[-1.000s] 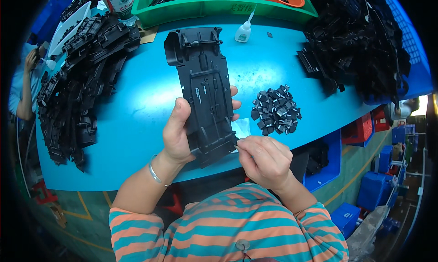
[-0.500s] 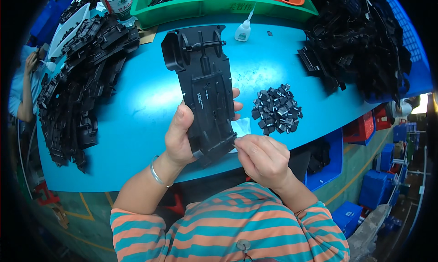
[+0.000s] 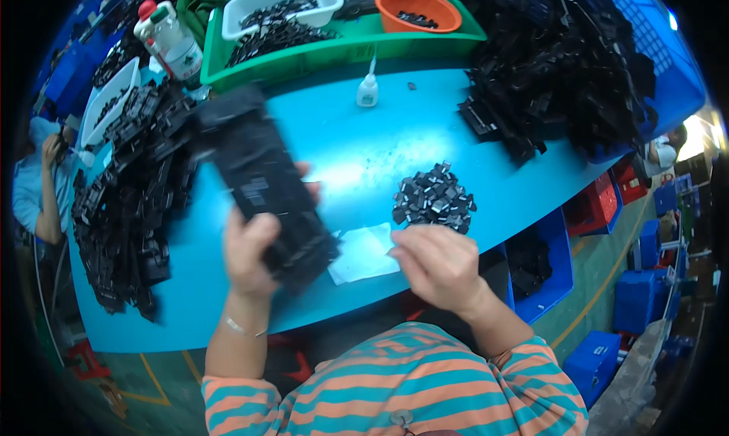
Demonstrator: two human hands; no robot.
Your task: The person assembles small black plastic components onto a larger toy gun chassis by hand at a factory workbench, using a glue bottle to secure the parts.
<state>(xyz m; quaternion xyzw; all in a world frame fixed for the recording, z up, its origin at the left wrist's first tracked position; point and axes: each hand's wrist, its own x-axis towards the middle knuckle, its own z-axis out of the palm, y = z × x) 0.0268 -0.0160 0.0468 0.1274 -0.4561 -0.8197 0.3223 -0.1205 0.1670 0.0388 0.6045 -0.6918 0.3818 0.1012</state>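
Observation:
My left hand [image 3: 249,255] is closed around a long black plastic panel [image 3: 262,181], smeared by motion, tilted with its far end to the left. The thumb lies on its near face and fingertips show past its right edge. My right hand [image 3: 442,267] is pinched shut, apart from the panel; whatever its fingertips hold, if anything, is too small to make out. Between the two hands a white sheet [image 3: 363,255] lies on the blue table [image 3: 326,162]. Just beyond my right hand is a heap of small black pieces [image 3: 434,197].
Stacked black panels [image 3: 125,223] cover the table's left. A white dropper bottle [image 3: 367,92] stands before a green tray [image 3: 342,52] with an orange bowl [image 3: 419,9]. More black parts [image 3: 562,71] spill from a blue crate [image 3: 668,79]. Another person [image 3: 42,181] sits far left.
The black panel has swung left and away from my right hand, carried by my left hand. My right hand stays pinched near the heap. More of the white sheet shows, and the view has shifted.

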